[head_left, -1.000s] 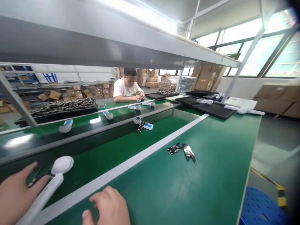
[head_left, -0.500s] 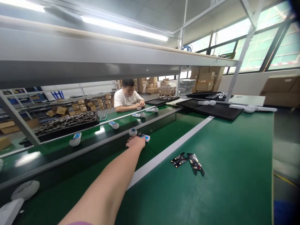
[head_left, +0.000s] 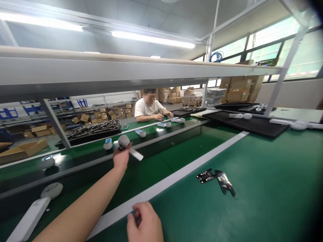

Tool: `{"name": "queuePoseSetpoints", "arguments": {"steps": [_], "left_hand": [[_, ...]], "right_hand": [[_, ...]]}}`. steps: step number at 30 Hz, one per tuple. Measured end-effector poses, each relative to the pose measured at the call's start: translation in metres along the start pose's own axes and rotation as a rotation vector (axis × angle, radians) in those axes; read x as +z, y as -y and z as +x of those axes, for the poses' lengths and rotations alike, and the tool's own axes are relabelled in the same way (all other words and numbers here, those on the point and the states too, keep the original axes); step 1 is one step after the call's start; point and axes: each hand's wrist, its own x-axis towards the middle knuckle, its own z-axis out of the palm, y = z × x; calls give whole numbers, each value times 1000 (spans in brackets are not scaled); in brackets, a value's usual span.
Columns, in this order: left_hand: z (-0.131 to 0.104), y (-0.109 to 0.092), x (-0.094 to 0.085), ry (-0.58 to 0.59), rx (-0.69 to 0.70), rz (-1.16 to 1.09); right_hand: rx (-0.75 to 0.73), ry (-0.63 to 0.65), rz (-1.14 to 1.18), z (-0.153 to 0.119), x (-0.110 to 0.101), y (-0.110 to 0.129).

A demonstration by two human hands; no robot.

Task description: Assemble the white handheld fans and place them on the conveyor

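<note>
A green workbench (head_left: 252,208) is seen from above and behind two bare hands, with a white stripe (head_left: 176,178) running diagonally across it; places below are given relative to that stripe. Nearest the viewer, on the stripe's near end, the right hand (head_left: 145,223) is rested with its fingers curled loosely; nothing can be made out in it, though whether something small is pinched cannot be told. Just to the right of the stripe, a small black circuit board (head_left: 205,175) is laid flat, touching a second dark part (head_left: 225,183). Left of the stripe, a white handheld device (head_left: 32,210) with a round head is laid on the dark conveyor belt (head_left: 75,168). Farther along, above the belt, the left hand (head_left: 121,157) is stretched out on a long arm and is closed around another handheld unit (head_left: 127,146), lifted clear of the belt with its white handle pointing right. The grip appears to be taken near the head only, so the unit could tip or be dropped onto the belt. Beyond the stripe's far side, similar units (head_left: 140,133) are spaced along the belt, and a seated person (head_left: 149,107) is working at the opposite bench beside a black tray of parts (head_left: 93,129).
</note>
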Motion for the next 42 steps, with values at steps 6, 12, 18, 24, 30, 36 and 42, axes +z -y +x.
{"name": "queuePoseSetpoints", "arguments": {"steps": [6, 12, 18, 24, 30, 36, 42], "left_hand": [[-94, 40, -96, 233, -187, -99], [-197, 73, -139, 433, -177, 84], [-195, 85, -163, 440, 114, 402], [-198, 96, -174, 498, 179, 469], [-195, 100, -172, 520, 187, 446], [-196, 100, -177, 473, 295, 450], [-204, 93, -179, 471, 583, 458]], "right_hand": [[148, -5, 185, 9, -17, 3], [182, 378, 277, -11, -12, 19], [207, 445, 107, -18, -11, 19], [108, 447, -101, -18, -11, 20], [-29, 408, 41, -24, -7, 21], [-40, 418, 191, -22, -6, 22], [-28, 375, 166, -28, -6, 30]]}}
